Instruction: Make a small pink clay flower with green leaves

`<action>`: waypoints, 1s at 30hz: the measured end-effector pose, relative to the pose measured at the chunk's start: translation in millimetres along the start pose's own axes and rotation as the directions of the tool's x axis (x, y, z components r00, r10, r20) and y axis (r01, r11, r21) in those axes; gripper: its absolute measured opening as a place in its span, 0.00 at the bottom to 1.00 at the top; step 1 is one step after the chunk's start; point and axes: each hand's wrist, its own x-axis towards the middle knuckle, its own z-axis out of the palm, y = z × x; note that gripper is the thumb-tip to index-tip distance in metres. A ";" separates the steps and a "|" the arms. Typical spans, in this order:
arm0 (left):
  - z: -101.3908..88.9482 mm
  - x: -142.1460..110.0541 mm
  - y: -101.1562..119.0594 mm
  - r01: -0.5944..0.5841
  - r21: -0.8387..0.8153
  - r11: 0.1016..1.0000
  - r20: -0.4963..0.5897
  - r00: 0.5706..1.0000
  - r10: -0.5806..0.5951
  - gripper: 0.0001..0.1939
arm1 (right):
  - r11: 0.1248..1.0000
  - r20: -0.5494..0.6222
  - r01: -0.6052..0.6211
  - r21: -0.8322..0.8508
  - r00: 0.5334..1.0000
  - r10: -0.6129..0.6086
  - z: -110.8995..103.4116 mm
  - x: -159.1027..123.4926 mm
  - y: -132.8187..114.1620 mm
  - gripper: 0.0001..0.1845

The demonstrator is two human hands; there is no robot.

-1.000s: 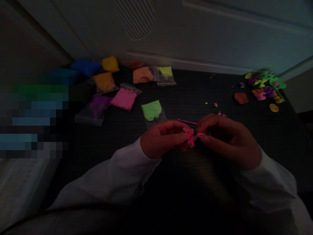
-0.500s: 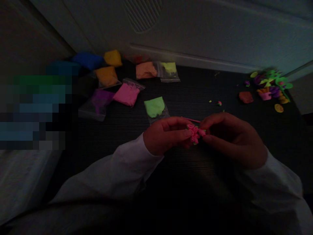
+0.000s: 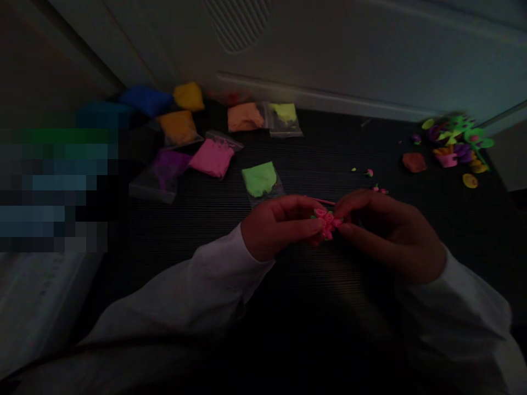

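Observation:
My left hand is closed in a pinch on a small cluster of pink clay flowers with bits of green at its edges. At the cluster's right side, a small pink clay bud sits between the thumb and fingertips of my right hand. The bud touches the cluster; whether it is stuck on cannot be told. Just beyond the fingers lies a thin pink stick. Several tiny pink-and-green buds lie past my right knuckles. Near my left hand is light green clay on a clear bag.
Bagged clay in several colours, including pink, purple and orange, spreads over the dark table's left. Far right stand colourful clay flowers and a reddish-brown lump. A pale panel borders the back.
My right hand has shifted slightly left, bringing the bud from the cluster's edge up against it. More tiny buds now show past my right knuckles. The left hand has barely moved.

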 end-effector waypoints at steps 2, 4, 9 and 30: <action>0.0 -0.1 -0.3 -0.006 0.008 1.000 0.003 1.000 0.006 0.09 | 1.000 -0.007 -0.003 0.004 1.000 0.003 0.7 -0.1 0.0 0.06; 0.2 -0.3 -0.1 -0.007 0.012 1.000 0.001 1.000 0.007 0.09 | 1.000 -0.019 -0.005 0.013 1.000 0.005 1.5 -0.3 0.1 0.07; 1.2 -1.0 1.9 0.009 -0.002 1.000 0.000 1.000 -0.009 0.10 | 0.999 -0.045 -0.007 0.045 0.999 0.009 2.7 -0.7 0.7 0.07; -2.6 -1.1 -0.2 -0.036 0.060 0.998 0.032 0.999 0.034 0.06 | 1.000 -0.017 -0.003 0.006 1.000 0.003 3.1 0.5 -2.1 0.06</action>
